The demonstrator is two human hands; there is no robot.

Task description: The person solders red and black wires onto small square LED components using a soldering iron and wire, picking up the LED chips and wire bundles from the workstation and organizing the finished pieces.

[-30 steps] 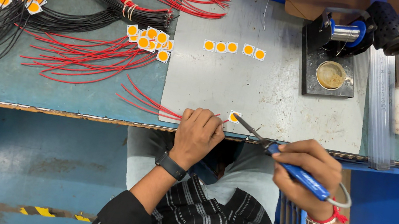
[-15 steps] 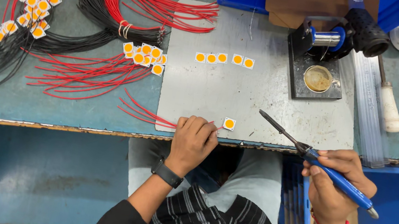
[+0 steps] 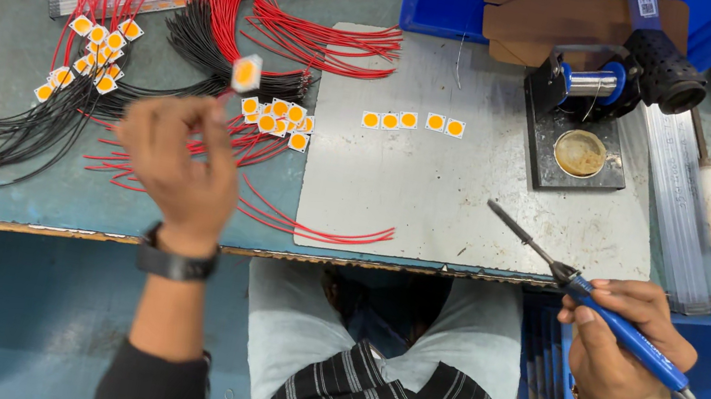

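Lifted off the grey mat (image 3: 433, 203) — left hand (image 3: 177, 163) pinching a square orange chip (image 3: 245, 72).

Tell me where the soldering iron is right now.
In the head view, the blue-handled soldering iron is in the right hand at the bench's front edge, its tip over the grey mat, below the iron stand.

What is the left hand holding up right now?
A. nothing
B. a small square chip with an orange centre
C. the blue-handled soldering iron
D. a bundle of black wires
B. The left hand is raised over the wires with a small square chip with an orange centre pinched at its fingertips; the blue-handled soldering iron is in the right hand.
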